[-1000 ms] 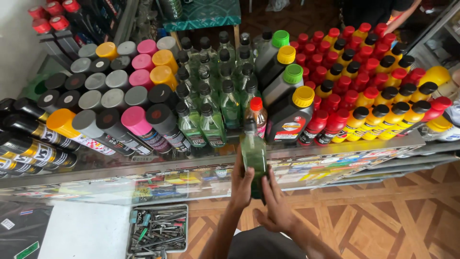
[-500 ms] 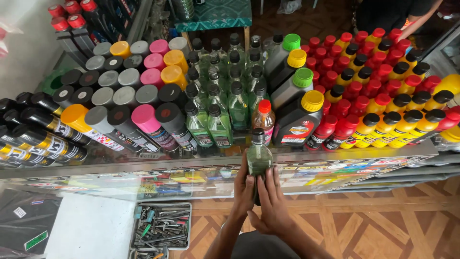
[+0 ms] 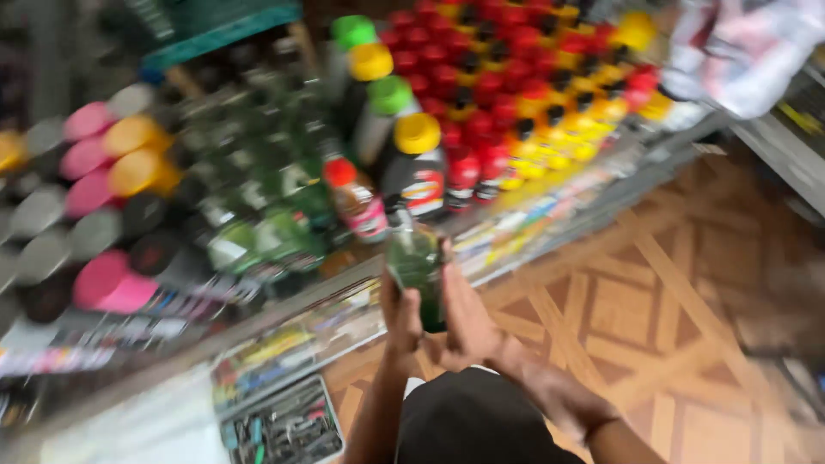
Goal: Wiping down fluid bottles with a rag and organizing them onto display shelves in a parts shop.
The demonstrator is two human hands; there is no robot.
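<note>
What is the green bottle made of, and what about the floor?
The green bottle, held between the left hand and right hand, looks like see-through plastic or glass; light glows through its green body, but blur leaves it open. The floor looks like glossy tile or vinyl printed as brown wood blocks, with a faint sheen.

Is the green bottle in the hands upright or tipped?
Roughly upright: the green bottle stands vertically between left hand and right hand, though blurred.
</note>
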